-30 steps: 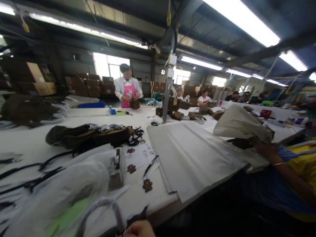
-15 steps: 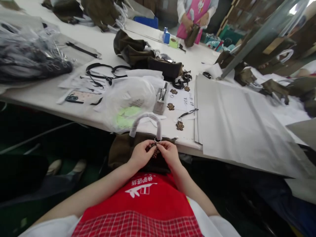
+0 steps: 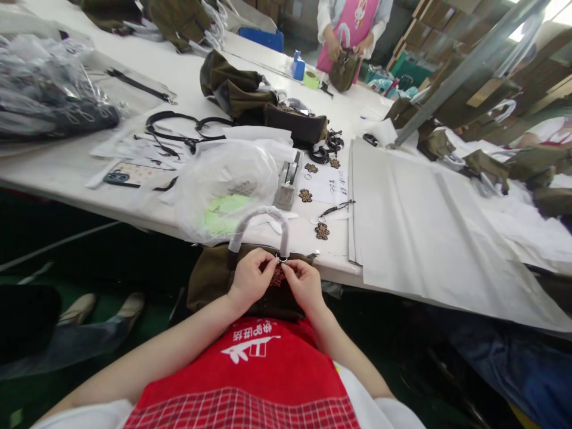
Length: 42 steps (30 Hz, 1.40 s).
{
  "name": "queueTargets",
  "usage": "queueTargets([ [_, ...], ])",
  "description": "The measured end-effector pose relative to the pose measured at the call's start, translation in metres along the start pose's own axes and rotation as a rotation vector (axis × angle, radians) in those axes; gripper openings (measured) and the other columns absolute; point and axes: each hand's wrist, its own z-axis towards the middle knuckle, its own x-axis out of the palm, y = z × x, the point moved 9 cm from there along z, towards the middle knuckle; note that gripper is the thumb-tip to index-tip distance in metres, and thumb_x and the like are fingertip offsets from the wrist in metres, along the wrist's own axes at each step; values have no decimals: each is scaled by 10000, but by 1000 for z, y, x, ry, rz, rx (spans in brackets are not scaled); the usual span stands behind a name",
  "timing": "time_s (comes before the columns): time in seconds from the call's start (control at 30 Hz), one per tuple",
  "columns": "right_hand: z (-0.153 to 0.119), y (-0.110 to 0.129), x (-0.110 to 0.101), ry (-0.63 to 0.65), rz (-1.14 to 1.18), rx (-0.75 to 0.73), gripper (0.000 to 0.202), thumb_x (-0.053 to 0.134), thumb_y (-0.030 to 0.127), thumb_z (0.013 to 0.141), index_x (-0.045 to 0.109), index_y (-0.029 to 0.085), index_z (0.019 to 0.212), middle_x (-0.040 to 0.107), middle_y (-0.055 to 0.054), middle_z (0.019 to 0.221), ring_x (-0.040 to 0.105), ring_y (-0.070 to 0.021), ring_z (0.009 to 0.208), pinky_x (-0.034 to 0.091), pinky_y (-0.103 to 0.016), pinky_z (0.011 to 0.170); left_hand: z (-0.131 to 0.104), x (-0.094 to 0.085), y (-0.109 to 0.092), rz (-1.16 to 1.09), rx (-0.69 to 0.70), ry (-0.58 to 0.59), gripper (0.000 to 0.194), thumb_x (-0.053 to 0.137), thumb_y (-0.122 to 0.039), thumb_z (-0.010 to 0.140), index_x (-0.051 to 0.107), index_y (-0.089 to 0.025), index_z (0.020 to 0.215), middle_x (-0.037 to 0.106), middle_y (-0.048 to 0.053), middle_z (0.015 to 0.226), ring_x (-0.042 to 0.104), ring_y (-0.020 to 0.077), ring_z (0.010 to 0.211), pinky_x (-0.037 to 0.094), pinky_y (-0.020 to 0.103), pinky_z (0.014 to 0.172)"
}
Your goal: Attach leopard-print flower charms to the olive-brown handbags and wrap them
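Note:
An olive-brown handbag (image 3: 208, 275) rests against the table edge in front of my red apron, its wrapped handle (image 3: 286, 232) standing up. A leopard-print charm (image 3: 277, 276) hangs on its front, partly hidden by my fingers. My left hand (image 3: 252, 279) pinches at the metal ring on top of the charm, thumb and forefinger together. From the other side, my right hand (image 3: 304, 282) pinches at the same ring, below the handle's right end. Exactly which bit of metal each fingertip grips is too small to make out.
On the table lie a leopard flower charm with a braided strap (image 3: 322, 230), a loose charm (image 3: 305, 195), a clear plastic bag (image 3: 250, 167), a phone (image 3: 138, 175) and grey sheets (image 3: 429, 220). More brown bags (image 3: 295, 125) lie behind. A person in a pink apron (image 3: 357, 24) handles a bag opposite.
Both my hands stay at the charm's ring, with small finger shifts. The view has shifted slightly. The person opposite now holds their bag upright, its handle showing.

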Motion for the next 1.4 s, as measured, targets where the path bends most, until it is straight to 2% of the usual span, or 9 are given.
queueTargets([
  [0.1,-5,31,-17,-138,-264,-210,226,559,324,866,701,192,982,690,-74,858,603,-189,757,484,-315,761,0,-19,-18,100,118,-61,220,474,-282,896,603,-195,740,620,55,773,577,196,790,450,318,790],
  [0.27,-1,55,2,100,-258,-343,292,522,265,883,675,219,1128,661,-50,816,573,-162,669,468,-277,659,0,-32,-25,10,101,-38,224,477,-293,903,568,-198,722,600,33,742,563,173,744,453,292,736],
  [0.47,6,52,7,162,-116,-314,224,525,320,904,695,213,804,658,-28,732,601,-166,704,462,-275,691,1,-22,-9,-132,17,48,255,447,-337,920,631,-190,821,666,50,818,620,186,798,488,293,780],
  [0.63,8,42,0,167,-110,-228,254,486,328,915,650,202,767,610,-7,673,563,-151,647,434,-260,650,7,4,15,39,3,149,239,543,-248,830,641,-188,1039,700,73,948,647,212,843,495,327,806],
  [0.77,10,47,-1,193,-237,-247,279,460,312,924,621,206,723,602,-3,670,548,-149,655,399,-254,653,11,22,24,54,-34,239,182,606,-239,765,666,-188,929,688,46,824,621,191,716,488,302,688],
  [0.9,12,52,4,205,-429,-281,265,470,287,906,608,207,694,611,-10,677,541,-151,660,361,-255,640,13,21,28,8,-104,287,134,607,-247,741,689,-183,825,646,24,704,575,176,635,455,287,612],
  [1.07,11,53,13,262,-587,-295,270,486,249,883,556,198,628,589,2,639,501,-133,619,316,-244,601,12,12,20,-80,-52,298,149,562,-260,784,682,-179,820,687,44,825,619,193,776,483,307,742],
  [1.2,10,52,17,278,-632,-295,266,496,236,871,530,193,610,583,8,628,499,-125,614,306,-238,597,8,19,25,-173,-123,351,182,507,-259,826,666,-174,852,704,39,799,635,190,747,493,298,717],
  [1.4,10,57,15,218,-713,-277,234,518,218,850,553,191,621,634,-2,669,533,-127,638,299,-247,601,6,15,11,-95,-62,330,181,477,-211,823,653,-187,862,710,60,868,642,206,830,481,306,782],
])
